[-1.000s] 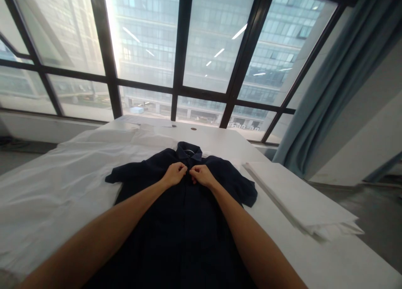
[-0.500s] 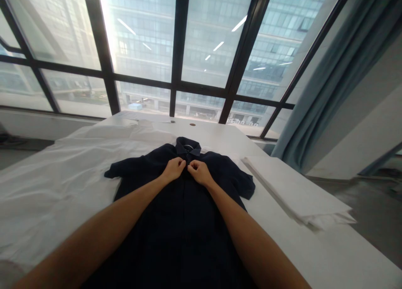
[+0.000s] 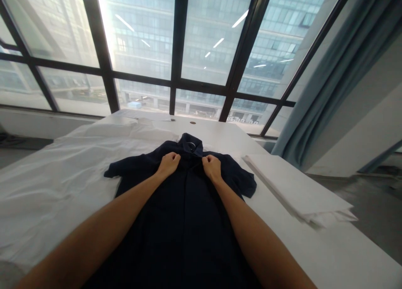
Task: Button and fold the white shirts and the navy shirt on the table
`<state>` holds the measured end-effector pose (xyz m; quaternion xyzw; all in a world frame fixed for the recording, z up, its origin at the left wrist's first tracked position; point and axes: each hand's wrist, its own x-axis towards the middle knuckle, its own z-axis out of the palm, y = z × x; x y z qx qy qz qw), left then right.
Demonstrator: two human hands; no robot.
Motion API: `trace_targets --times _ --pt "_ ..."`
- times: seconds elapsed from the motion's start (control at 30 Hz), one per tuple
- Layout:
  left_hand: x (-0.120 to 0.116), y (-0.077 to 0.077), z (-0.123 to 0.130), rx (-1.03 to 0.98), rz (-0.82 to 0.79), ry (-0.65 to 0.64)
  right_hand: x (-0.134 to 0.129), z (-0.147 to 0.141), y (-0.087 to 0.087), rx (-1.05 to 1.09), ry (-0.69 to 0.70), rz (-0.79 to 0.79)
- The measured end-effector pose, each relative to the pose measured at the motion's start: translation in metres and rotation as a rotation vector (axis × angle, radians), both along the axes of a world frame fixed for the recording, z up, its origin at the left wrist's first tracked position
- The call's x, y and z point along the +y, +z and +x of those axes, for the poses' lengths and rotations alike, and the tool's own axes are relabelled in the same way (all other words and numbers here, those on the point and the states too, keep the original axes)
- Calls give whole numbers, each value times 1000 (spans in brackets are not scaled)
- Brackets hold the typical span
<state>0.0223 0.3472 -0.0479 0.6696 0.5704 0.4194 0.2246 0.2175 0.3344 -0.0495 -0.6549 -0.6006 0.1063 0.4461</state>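
Note:
A dark navy short-sleeved shirt (image 3: 185, 213) lies spread front up, its collar (image 3: 192, 145) toward the window and its sleeves out to both sides. Just below the collar on the left, my left hand (image 3: 169, 162) is closed in a pinch on the shirt's fabric. On the other side of the front placket, my right hand (image 3: 212, 166) pinches the cloth under the collar's right point. Between the two hands the fabric looks lifted and drawn apart. My fingertips partly hide the cloth they grip.
Under the shirt's left side, a wrinkled white cloth (image 3: 56, 184) covers much of the white table (image 3: 333, 255). A folded stack of white sheets (image 3: 298, 188) lies to the right. Windows stand behind the table, with a blue-grey curtain (image 3: 326, 83) at the right.
My hands have moved apart from the middle of the placket, left hand to the left, right hand to the right. The collar has shifted slightly up and right.

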Motion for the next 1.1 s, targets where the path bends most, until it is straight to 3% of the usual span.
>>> trace_targets --times 0.13,0.3,0.4,0.53,0.63,0.77,0.9,1.1 --pt "-4 3 0 -78 -84 -81 -8 -4 13 -94 81 -72" --pt "-12 19 -4 94 -276 -98 -18 -15 21 -194 393 -433" --pt "-17 23 -4 217 -374 -150 -21 -23 20 -267 370 -411" --pt "-22 19 0 373 -309 -208 -23 -28 24 -251 362 -542" --pt "-27 16 3 417 -199 -213 -23 -24 30 -84 448 -680" --pt "-28 13 6 306 -126 -315 -21 -13 30 196 538 -753" --pt "-24 9 6 193 -139 -446 -19 -6 27 302 571 -783" --pt "-27 3 11 184 -87 -307 -20 -11 22 233 570 -728"
